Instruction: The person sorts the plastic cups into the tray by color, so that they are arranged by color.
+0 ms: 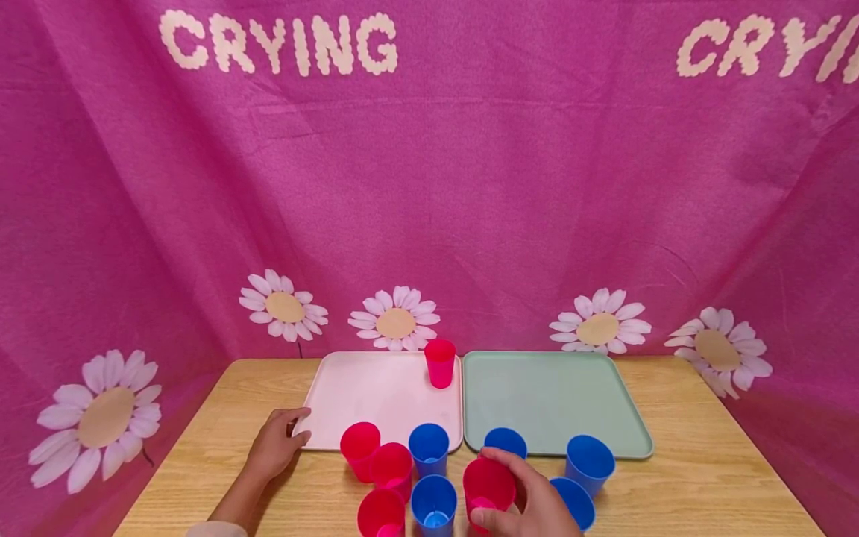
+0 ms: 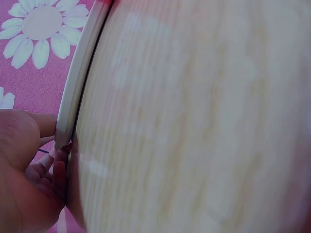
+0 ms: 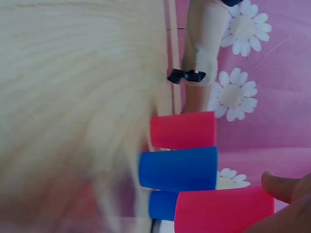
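Observation:
My right hand [image 1: 530,500] grips a red cup [image 1: 479,501] near its rim, among the blue cups; in the right wrist view this red cup [image 3: 223,209] overlaps a blue one. At the near left corner of the pink tray [image 1: 362,403], my left hand [image 1: 275,445] holds the edge between thumb and fingers. One upright red cup [image 1: 441,367] stands at that tray's right side. Three more red cups, one of them a front red cup [image 1: 380,514], stand on the table between the hands. Beside them are two blue cups, including the front blue cup [image 1: 432,509].
A green tray [image 1: 550,403] lies right against the pink one. A blue cup [image 1: 505,441] stands at its near edge, with another blue cup [image 1: 590,464] farther right and a partly hidden blue cup [image 1: 579,507] before it. A pink daisy-print cloth [image 1: 470,224] hangs behind the wooden table [image 1: 711,447].

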A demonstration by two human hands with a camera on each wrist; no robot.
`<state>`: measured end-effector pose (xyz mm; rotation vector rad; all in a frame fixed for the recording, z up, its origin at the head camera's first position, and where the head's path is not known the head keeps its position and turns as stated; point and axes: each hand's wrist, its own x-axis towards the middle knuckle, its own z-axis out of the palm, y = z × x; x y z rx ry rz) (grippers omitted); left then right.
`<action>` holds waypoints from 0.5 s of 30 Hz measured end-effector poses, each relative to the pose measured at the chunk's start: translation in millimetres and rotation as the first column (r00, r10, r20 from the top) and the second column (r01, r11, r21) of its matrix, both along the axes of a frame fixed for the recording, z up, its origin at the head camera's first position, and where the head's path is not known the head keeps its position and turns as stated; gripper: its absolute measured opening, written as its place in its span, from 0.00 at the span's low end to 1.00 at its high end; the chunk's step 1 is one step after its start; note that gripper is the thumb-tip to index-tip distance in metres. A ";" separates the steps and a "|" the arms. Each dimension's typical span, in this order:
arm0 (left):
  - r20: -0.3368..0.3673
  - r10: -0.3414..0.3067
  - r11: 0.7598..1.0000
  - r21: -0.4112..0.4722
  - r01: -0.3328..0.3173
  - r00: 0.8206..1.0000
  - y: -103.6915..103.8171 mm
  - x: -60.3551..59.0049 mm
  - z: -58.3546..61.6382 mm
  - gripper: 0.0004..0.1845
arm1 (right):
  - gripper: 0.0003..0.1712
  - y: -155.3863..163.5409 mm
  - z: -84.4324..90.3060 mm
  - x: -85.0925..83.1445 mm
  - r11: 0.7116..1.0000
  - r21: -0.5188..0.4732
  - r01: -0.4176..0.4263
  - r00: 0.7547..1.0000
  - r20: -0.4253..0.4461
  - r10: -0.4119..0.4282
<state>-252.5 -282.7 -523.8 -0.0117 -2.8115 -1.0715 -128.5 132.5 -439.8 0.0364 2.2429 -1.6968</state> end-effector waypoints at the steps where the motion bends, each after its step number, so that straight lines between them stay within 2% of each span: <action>1: -0.002 -0.001 1.000 -0.001 0.001 1.000 0.1 0.4 0.5 0.21 | 0.52 -0.7 4.3 -0.6 1.000 0.013 0.007 1.000 0.000 -0.007; 8: -0.008 -0.001 1.000 -0.014 0.001 1.000 0.7 1.3 2.5 0.21 | 0.53 -4.6 31.4 -8.8 0.999 0.026 0.048 0.999 0.004 -0.048; 15: 0.005 0.000 1.000 -0.011 0.000 1.000 1.9 1.8 3.5 0.21 | 0.47 -10.2 54.5 -20.4 0.999 -0.017 0.031 0.990 -0.139 -0.034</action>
